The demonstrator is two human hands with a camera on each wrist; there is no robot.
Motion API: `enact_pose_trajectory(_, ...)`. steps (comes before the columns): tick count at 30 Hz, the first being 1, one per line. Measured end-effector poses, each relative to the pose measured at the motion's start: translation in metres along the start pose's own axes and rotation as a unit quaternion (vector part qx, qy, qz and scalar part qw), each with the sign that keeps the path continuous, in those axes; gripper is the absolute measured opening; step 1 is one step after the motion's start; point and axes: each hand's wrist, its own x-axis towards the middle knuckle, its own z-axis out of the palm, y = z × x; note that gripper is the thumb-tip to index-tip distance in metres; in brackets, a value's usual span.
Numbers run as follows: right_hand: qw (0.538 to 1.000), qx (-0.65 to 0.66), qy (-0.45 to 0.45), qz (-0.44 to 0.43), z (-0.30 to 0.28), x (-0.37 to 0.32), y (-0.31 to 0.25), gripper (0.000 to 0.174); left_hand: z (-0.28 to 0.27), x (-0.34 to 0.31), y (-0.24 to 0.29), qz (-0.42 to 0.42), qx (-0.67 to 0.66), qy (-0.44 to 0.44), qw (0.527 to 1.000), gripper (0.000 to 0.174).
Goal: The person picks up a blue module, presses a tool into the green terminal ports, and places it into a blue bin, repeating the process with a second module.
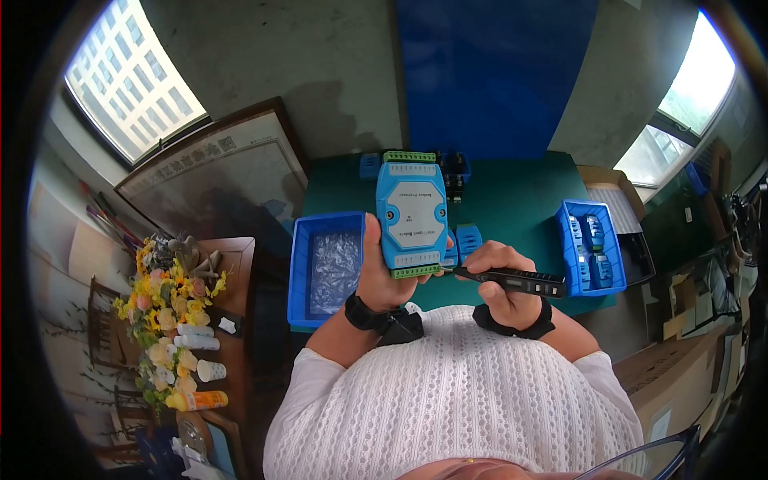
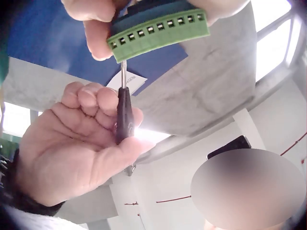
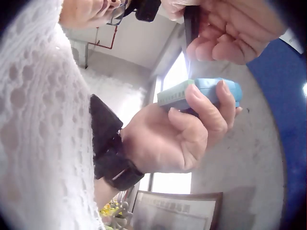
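Module (image 1: 411, 212) in left hand (image 1: 384, 280), screwdriver (image 1: 520, 281) in right (image 1: 504, 306)

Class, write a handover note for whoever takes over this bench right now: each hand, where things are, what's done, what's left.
Left hand grips the blue module upright.
Right hand grips the black screwdriver, tip against one end of the module's green terminal block.
Done: no telling which screws are worked.
Left: probably the other slots. Spare modules sit in the blue bin.
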Motion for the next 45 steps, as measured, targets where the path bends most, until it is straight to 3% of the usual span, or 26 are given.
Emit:
enact_pose_trajectory(8, 0.991, -0.112, -0.066, -0.040, -0.008, 0.012, -0.013, 0.020, -0.004, 0.000, 0.002, 0.000, 0.005, 0.020, 1.000, 0.082)
enact_pose_trajectory(23, 0.990, -0.110, -0.081, -0.027, -0.005, 0.016, -0.013, 0.020, -0.012, 0.003, 0.002, 0.002, 0.026, 0.005, 1.000, 0.081)
enact_pose_trajectory(26, 0.993, -0.097, -0.063, -0.007, -0.005, 0.014, -0.011, 0.023, -0.010, 0.003, 0.002, 0.000, 0.016, 0.006, 1.000, 0.081)
enact_pose_trajectory(35, 0.985, -0.132, 0.044, -0.103, 0.003, 0.016, 0.000, 0.034, 0.001, 0.001, -0.002, 0.032, 0.103, 0.035, 0.994, 0.083)
enact_pose_trajectory(41, 0.969, -0.175, 0.049, -0.165, 0.005, 0.019, 0.003, 0.037, 0.000, -0.001, -0.005, 0.032, 0.111, 0.067, 0.991, 0.085)
enact_pose_trajectory(45, 0.972, -0.178, 0.054, -0.144, 0.006, 0.017, 0.002, 0.036, -0.001, -0.001, -0.005, 0.042, 0.123, 0.076, 0.989, 0.086)
